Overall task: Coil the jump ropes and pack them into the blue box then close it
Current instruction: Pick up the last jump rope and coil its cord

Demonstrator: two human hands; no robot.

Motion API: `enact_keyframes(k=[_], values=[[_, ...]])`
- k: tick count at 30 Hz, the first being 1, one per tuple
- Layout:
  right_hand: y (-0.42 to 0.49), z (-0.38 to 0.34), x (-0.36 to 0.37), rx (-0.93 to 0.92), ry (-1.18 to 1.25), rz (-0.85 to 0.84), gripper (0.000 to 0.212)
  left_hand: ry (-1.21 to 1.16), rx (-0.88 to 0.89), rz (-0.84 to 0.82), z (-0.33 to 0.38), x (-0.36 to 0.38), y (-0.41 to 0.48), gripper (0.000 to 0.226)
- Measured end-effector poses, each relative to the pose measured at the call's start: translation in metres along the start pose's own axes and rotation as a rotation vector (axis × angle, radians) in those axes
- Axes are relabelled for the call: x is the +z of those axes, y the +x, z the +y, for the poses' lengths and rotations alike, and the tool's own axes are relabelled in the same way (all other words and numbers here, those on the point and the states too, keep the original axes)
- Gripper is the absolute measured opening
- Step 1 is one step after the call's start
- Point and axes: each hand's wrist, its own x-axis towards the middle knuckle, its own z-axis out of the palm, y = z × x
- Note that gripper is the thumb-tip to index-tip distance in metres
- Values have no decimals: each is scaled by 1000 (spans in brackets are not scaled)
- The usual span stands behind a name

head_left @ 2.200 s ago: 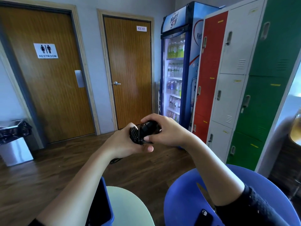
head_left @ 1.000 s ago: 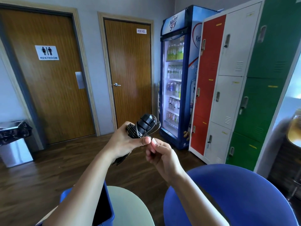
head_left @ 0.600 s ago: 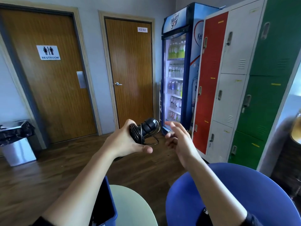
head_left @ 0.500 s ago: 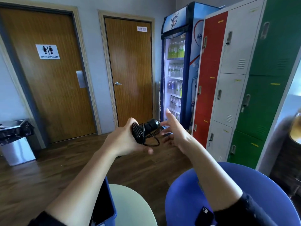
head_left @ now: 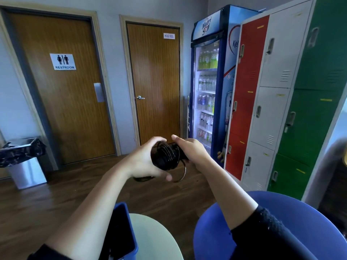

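I hold a black jump rope (head_left: 165,156) at chest height, its thin cord wound in tight turns around the handles. My left hand (head_left: 144,160) grips the bundle from the left, thumb underneath. My right hand (head_left: 191,149) closes over the handle end from the right. One loose loop of cord hangs below the bundle. The blue box (head_left: 129,231) stands open at the bottom of the view, partly hidden behind my left forearm, its inside dark.
A pale round table (head_left: 155,239) carries the box. A blue chair (head_left: 281,222) stands at the lower right. Coloured lockers (head_left: 272,102) and a drinks fridge (head_left: 208,87) line the right wall. A metal bin (head_left: 24,166) sits at the left by the restroom door.
My right hand, which had come off the rope with fingers spread, has returned and closed over the handle end. My left hand kept its grip on the bundle.
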Motion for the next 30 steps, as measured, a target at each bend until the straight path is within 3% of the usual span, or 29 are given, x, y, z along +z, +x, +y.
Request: enact_keyframes(k=[3, 5, 8, 12, 17, 19, 21, 25, 30], values=[[-2, 4, 1, -83, 107, 92, 43, -304, -69, 105, -6, -10, -3, 85], [-4, 5, 3, -150, 167, 152, 42, -522, -119, 270, -9, -10, -2, 51], [-7, 6, 8, -234, 231, 162, 38, -630, -170, 477, -3, -6, -2, 7], [-10, 8, 13, -298, 236, 156, 38, -650, -211, 578, 4, -5, -1, 8], [-6, 11, 11, -220, 231, 5, 36, -407, -167, 716, 2, 3, 0, 13], [-10, 7, 10, -81, 267, -84, 57, -314, -121, 761, 0, 5, -3, 13], [-10, 4, 10, -4, 291, -49, 88, -267, -63, 777, 0, 7, -4, 13], [-12, 7, 14, -46, 235, 183, 72, -211, 28, 782, 3, 7, -3, 13], [-11, 6, 17, -26, 230, 149, 68, -66, 160, 835, -1, 7, -4, 15]])
